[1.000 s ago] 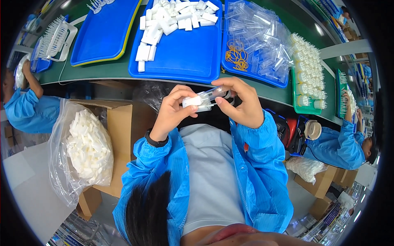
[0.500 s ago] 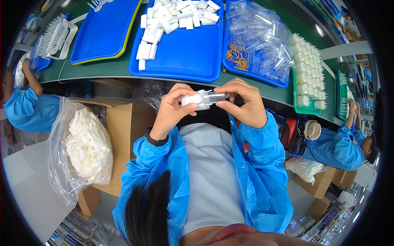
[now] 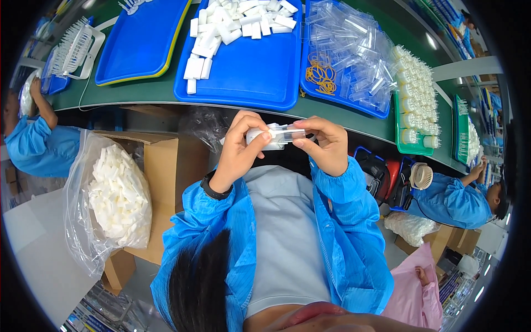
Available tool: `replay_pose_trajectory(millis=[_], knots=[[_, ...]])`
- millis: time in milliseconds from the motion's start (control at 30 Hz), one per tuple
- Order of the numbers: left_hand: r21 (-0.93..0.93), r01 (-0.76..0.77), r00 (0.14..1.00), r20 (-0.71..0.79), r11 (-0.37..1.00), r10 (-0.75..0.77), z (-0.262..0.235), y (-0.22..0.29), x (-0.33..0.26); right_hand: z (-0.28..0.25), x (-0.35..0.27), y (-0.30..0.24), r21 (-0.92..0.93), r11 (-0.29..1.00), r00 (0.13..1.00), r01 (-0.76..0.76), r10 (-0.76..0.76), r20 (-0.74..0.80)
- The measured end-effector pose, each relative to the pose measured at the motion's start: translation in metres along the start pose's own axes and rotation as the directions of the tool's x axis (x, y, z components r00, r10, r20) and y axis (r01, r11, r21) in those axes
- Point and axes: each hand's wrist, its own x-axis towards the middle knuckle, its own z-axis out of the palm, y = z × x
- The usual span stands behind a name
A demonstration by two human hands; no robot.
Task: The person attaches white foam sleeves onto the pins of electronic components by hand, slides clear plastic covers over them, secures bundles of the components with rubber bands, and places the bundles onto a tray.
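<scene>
White part and clear sleeve are hanging in mid-air off the near edge of the blue tray. Left hand is pinching the white part, thumb against fingers; right hand is clamping the sleeve's outer end, thumb and index. Both are probably handling light and stiff; sleeve is likely running slick, maybe cracking under hard squeeze. I'm favouring white body and sleeve end for hold. White blocks are lying in the tray; loose sleeves are lying right of it.
</scene>
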Motion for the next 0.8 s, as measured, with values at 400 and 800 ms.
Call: replay_pose_trajectory(millis=[400,800], knots=[[-0.192,0.147,0.979,0.169,0.97,-0.115,-0.022,0.011,-0.001,-0.02,0.014,-0.022,-0.505,0.802,0.947,0.32,-0.259,0.19],[-0.421,0.217,0.955,0.277,0.881,-0.103,-0.039,0.0,0.0,-0.015,0.023,-0.017,-0.45,0.736,0.862,0.506,-0.422,0.279]])
